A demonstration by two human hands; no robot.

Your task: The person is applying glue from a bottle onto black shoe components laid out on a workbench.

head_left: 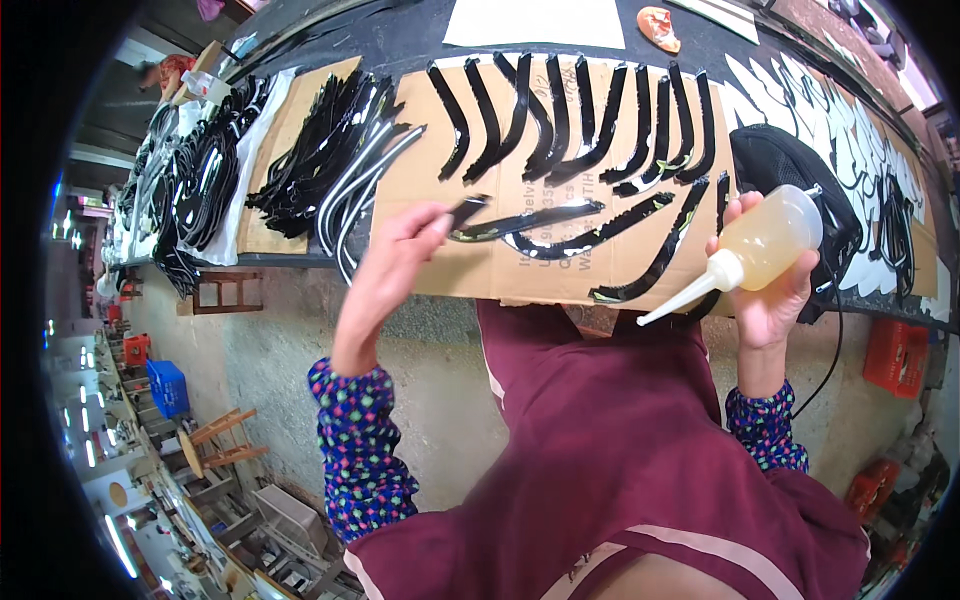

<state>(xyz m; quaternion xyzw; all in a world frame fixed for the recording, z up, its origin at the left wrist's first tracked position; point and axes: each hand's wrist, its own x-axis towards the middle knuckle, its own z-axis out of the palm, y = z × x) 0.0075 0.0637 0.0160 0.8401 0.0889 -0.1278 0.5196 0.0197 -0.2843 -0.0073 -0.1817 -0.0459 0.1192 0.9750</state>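
Left grip (405, 245) pinched on a black strip (468, 209), over the cardboard's (465, 282) left side. Right grip (768, 312) wrapped round squeeze bottle (768, 238), nozzle by near edge. Open room: near-left corner. Strip row (588, 105) crowds far side; black bag (790, 165) right.

The left hand (405, 243) holds a black strip (469, 209) over cardboard (445, 278), the right hand (766, 308) a nozzled bottle (768, 240).
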